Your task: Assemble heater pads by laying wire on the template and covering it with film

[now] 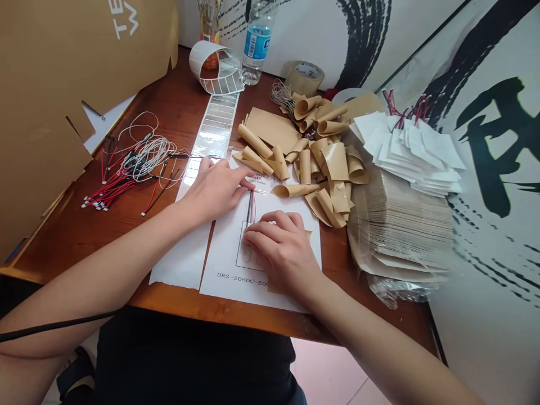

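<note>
A short red and black wire lead [252, 207] runs between my two hands above a printed white sheet [234, 284]. At its far end, the thumb and fingertips of my left hand [217, 188] close together on it. My right hand [280, 244] curls palm-down over the near end, its fingertips on the lead; that end is hidden beneath the hand. A piece of brown paper [276, 285] shows partly under my right hand. The sheet carries a printed frame and "DRS-206DC-E0…", with the rest covered. A clear printed label [259, 181] lies just beyond my left fingertips.
Left lie tangled white, red and black wires [143, 160]. A label strip [215, 126] runs from its roll [217, 67]. Curled brown papers [312, 160] crowd the right, beside stacked packets [400, 219] and white tags [407, 146]. A bottle [256, 45], tape [306, 77] and cardboard [84, 73] stand behind.
</note>
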Tool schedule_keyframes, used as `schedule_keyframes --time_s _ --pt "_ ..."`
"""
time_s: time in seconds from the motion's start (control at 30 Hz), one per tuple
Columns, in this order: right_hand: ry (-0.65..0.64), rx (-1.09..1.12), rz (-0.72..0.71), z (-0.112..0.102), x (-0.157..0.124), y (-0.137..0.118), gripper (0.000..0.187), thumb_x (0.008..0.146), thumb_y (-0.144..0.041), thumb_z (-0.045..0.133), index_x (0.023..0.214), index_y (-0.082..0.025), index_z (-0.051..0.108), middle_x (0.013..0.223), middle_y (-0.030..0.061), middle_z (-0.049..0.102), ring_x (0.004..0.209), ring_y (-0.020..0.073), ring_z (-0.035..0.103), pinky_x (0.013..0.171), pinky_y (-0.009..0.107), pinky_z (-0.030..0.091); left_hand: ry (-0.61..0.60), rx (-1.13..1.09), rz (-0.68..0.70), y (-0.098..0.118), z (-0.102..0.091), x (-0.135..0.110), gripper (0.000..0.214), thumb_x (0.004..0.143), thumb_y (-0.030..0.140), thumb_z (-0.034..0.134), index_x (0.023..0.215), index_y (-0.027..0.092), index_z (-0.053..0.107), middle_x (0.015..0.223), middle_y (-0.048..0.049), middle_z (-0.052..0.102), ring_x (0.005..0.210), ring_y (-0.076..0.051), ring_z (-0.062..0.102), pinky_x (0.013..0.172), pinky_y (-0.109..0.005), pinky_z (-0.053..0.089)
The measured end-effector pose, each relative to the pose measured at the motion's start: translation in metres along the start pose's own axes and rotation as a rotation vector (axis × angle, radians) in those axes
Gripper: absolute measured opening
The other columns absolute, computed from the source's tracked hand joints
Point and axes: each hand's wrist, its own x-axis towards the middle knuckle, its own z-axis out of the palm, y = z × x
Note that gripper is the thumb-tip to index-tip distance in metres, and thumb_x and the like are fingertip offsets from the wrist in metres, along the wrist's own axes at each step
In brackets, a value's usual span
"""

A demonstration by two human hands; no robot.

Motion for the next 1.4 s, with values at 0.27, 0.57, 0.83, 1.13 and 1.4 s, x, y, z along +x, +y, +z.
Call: schedule_keyframes --time_s 0.27,0.57,0.83,1.13,1.4 --pt "-0.005 0.002 0.005 0.0 -0.002 0.001 0.019 0.098 -0.01 0.059 0.093 -0.022 0.071 0.095 0.0001 0.08 0.096 0.0209 0.059 0.081 0.039 0.033 -0.023 -0.028 0.001 0.002 -0.004 -0.001 0.033 0.096 0.037 0.059 0.125 0.022 0.067 0.113 -0.0029 0.081 0.117 -0.031 0.06 0.102 -0.049 0.027" --pt "-0.013 0.002 -0.006 0.001 -0.002 0.001 0.018 0.099 -0.01 0.059 0.092 -0.022 0.071 0.093 -0.0003 0.08 0.095 0.0201 0.06 0.082 0.038 0.033 -0.093 0.027 0.042 0.002 -0.011 -0.004 0.054 0.087 0.05 0.074 0.131 0.021 0.066 0.116 -0.0036 0.08 0.121 -0.035 0.059 0.102 -0.05 0.026" --pt "-0.023 -0.024 -0.02 0.002 -0.001 0.0 0.019 0.099 -0.009 0.06 0.088 -0.021 0.07 0.09 -0.0006 0.078 0.095 0.0196 0.059 0.081 0.037 0.03 -0.072 0.036 0.041 0.002 -0.009 -0.005 0.046 0.088 0.05 0.072 0.125 0.023 0.069 0.113 -0.0033 0.08 0.119 -0.034 0.06 0.104 -0.05 0.027" --pt "-0.063 0.014 0.005 -0.003 -0.004 -0.002 0.015 0.099 -0.014 0.061 0.091 -0.022 0.071 0.096 -0.0013 0.08 0.1 0.0222 0.06 0.085 0.042 0.029 -0.069 0.032 0.03 0.002 -0.008 -0.004 0.034 0.096 0.04 0.06 0.123 0.022 0.07 0.111 -0.002 0.081 0.111 -0.032 0.061 0.1 -0.05 0.027" --pt "-0.124 0.087 0.022 -0.009 -0.007 0.006 0.03 0.09 0.001 0.057 0.103 -0.022 0.07 0.107 -0.0012 0.081 0.105 0.0236 0.06 0.086 0.043 0.028 -0.059 0.034 0.029 0.001 -0.007 -0.003 0.031 0.097 0.031 0.052 0.119 0.022 0.072 0.104 -0.0049 0.081 0.114 -0.032 0.06 0.101 -0.051 0.027"
